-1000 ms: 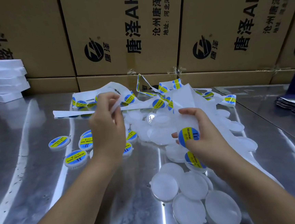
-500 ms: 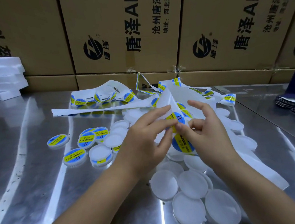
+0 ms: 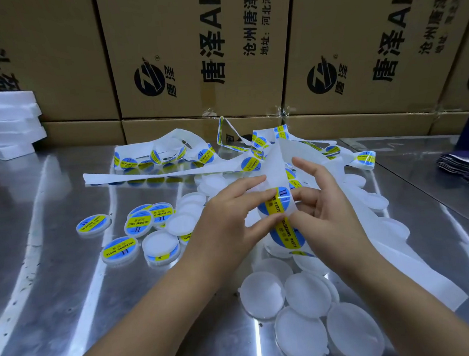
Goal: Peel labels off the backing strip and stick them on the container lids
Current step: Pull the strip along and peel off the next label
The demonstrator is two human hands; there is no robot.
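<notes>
Blue-and-yellow round label [image 3: 277, 205] pinched between two hands, mid-table.
Left hand [image 3: 225, 221] nips the label's edge with thumb and forefinger; right hand [image 3: 324, 212] grips the white paper backing strip [image 3: 276, 162] carrying it, which trails toward 12 and 4 o'clock. Bare translucent plastic lids [image 3: 262, 294] lie at 6 o'clock and labelled lids [image 3: 139, 223] at 9 o'clock on the steel table [image 3: 66, 277].

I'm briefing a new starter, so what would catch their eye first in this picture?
At the centre, the left hand pinches a blue-and-yellow label while the right hand holds its white backing strip. Labelled lids lie to the left on the steel table, bare lids cluster nearest the camera, and printed cardboard boxes wall the back.
</notes>
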